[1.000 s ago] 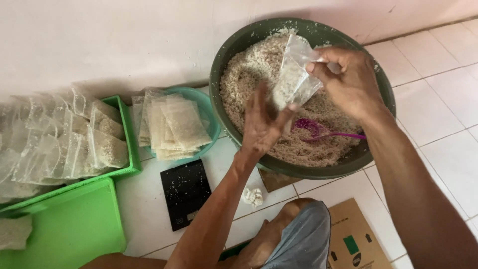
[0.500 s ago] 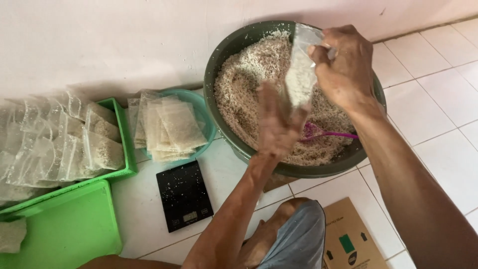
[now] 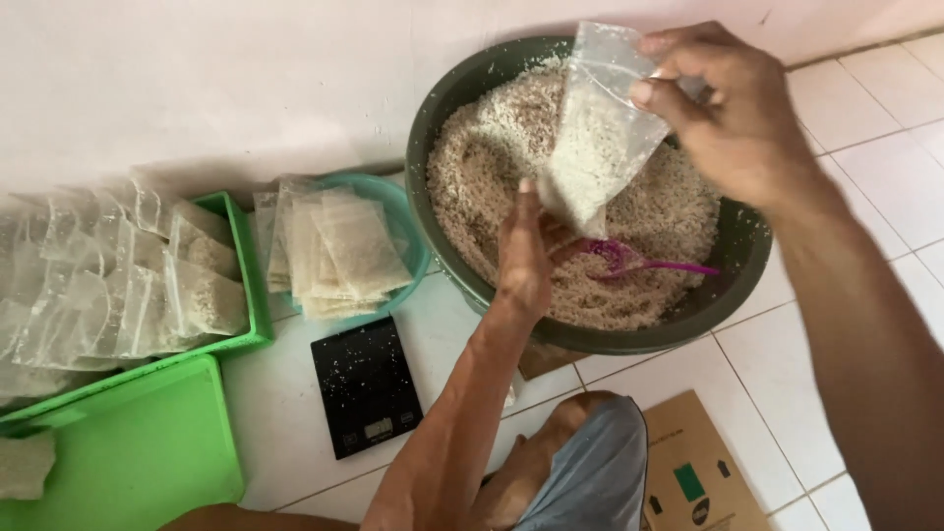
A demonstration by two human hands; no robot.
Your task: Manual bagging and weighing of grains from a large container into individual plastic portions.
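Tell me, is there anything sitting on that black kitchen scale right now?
No, the black scale lies bare on the tiled floor, nothing on its platform.

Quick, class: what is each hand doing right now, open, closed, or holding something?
Left hand: open, flat against the bag's lower corner, over the bowl of grain.
Right hand: closed, pinching the bag's top edge.
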